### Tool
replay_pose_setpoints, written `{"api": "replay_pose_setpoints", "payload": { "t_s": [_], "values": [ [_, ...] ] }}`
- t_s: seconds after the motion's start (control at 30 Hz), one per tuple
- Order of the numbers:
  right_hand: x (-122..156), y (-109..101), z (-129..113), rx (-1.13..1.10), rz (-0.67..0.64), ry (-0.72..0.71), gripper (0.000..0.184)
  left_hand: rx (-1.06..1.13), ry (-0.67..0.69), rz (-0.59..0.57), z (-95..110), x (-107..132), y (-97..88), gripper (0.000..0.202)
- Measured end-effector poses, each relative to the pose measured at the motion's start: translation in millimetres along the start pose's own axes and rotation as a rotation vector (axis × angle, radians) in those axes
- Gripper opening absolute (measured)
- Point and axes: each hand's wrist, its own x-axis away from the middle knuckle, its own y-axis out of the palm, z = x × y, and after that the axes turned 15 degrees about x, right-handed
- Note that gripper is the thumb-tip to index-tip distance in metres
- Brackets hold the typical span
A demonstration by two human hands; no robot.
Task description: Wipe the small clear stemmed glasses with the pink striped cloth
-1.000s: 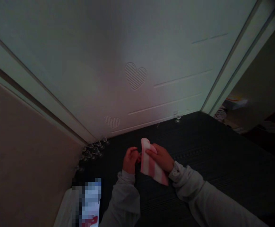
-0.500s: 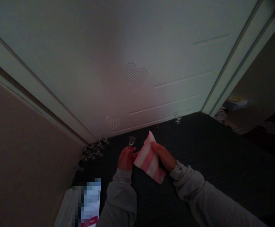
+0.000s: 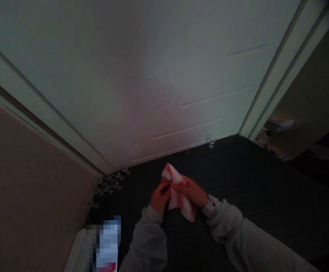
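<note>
A pink-and-white striped cloth is bunched between my two hands above the dark table. My right hand grips it from the right, thumb across its front. My left hand is closed against the cloth's left side, fingers pinched round the small stemmed glass it carried in the earlier frame. That glass is now hidden by the cloth and fingers. To the left, several small stemmed glasses stand grouped in the corner. One more stemmed glass stands apart by the white panel, farther right.
Behind the dark table rises a white panel with embossed hearts. A brownish wall borders the left. A partly pixelated, lit object lies at lower left. Boxes and other items sit beyond the table's right edge.
My left hand has moved right and brought the glass into the cloth, so it no longer shows. My right hand has folded the cloth over it.
</note>
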Motion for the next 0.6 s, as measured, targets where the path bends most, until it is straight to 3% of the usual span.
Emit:
{"api": "replay_pose_setpoints", "payload": {
  "t_s": [0.2,0.33,0.6],
  "values": [
    [-1,2,-7,-0.136,0.091,0.027,0.035,0.091,0.036,0.079,0,-1,3.2,0.032],
    [-1,2,-10,-0.246,0.140,0.093,0.037,0.158,-0.010,0.099,3,-1,4.1,0.036],
    [5,7,-20,-0.197,0.065,0.086,0.037,0.179,-0.018,0.142,10,8,10.5,0.037]
  ]
}}
